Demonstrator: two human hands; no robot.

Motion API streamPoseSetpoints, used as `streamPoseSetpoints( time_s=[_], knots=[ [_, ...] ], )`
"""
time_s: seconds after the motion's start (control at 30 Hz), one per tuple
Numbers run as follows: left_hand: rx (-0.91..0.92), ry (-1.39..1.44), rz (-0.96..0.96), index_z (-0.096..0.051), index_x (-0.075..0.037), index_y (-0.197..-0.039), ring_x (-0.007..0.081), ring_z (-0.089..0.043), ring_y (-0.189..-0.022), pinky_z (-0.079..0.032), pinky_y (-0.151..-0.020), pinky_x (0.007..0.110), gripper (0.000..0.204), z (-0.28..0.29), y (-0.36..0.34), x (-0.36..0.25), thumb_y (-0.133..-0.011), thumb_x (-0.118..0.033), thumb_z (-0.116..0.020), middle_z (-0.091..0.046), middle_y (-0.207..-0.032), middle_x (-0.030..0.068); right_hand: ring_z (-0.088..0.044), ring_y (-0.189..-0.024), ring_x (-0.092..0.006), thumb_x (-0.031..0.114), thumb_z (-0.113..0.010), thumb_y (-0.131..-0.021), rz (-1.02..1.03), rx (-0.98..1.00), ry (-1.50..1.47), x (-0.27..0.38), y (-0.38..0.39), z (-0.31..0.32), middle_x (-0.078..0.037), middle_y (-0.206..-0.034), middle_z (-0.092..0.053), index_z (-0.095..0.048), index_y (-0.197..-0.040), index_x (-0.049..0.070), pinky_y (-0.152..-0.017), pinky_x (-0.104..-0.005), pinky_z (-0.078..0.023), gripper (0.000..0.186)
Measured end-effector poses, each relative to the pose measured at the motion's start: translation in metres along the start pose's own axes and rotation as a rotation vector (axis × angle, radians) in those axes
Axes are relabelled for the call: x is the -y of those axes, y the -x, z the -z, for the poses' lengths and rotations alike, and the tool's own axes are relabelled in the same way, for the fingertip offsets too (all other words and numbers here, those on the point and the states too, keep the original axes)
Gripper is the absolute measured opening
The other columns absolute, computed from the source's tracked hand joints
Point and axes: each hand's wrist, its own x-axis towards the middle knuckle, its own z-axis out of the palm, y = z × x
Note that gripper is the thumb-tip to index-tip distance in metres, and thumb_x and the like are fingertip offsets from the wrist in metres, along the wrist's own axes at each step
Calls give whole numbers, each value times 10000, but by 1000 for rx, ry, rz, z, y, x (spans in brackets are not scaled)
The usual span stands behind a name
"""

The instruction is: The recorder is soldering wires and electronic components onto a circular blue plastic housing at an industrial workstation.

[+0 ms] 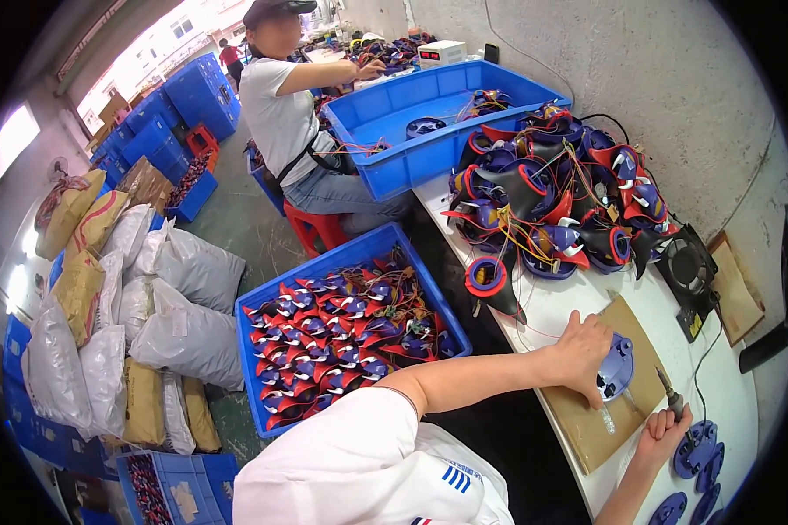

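Note:
On a sheet of brown cardboard (578, 435) lies a round blue plastic part (620, 367). My left hand (580, 357) rests at its left edge, fingers and thumb spread around it, holding it down. My right hand (659, 437) grips a soldering iron (674, 402) by its dark handle, tip pointing up and apart from the part. Just beyond my left hand sits a large heap of red, blue and dark plastic housings (534, 197) with loose wires. Several more blue plastic parts (696, 449) lie beside my right hand.
A black fan (685, 262) stands on the white table (734, 385) by the wall. Left of the table is a blue crate (258, 385) full of red-and-blue pieces. A person (284, 114) sits beyond, beside another blue crate (376, 179). Sacks (188, 328) are piled at left.

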Motion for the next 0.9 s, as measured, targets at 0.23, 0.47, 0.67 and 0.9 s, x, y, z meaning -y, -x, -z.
streamPoseSetpoints(
  time_s=[0.23, 0.47, 0.67, 0.9],
  knots=[
    [63, 97, -81, -520, 55, -1069, 286, -451, -904, -289, -875, 449, 948, 5, 7, -8, -380, -516, -831, -555, -934, 166, -183, -338, -33, 210, -514, -938, -3, 4, -8, 1, -4, 5, 75, -461, -289, -505, -792, 88, -324, -189, -161, 191],
    [28, 103, -196, -467, 78, -1172, 330, -474, -971, -260, -950, 491, 992, -10, 22, -12, -470, -538, -803, -554, -1026, 203, -187, -338, -32, 203, -517, -934, 20, -22, 4, 1, 2, 1, 81, -452, -277, -503, -793, 93, -319, -190, -157, 180],
    [-296, 64, -300, -556, 5, -847, 329, -524, -701, -433, -618, 396, 143, -30, 5, 13, -722, -60, -529, -547, -834, 181, -190, -331, -10, 234, -485, -954, 5, -53, 1, 5, -5, 21, 87, -463, -295, -547, -933, 79, -308, -185, -154, 168],
    [-323, 625, -104, -624, -2, -914, 186, -506, -711, -423, -646, 284, 106, -1, 17, -4, -868, 4, -529, -581, -823, 80, -195, -371, -39, 248, -531, -908, -1, -16, 109, -7, 7, -17, 62, -483, -272, -592, -946, 35, -361, -195, -157, 225]
  ],
)
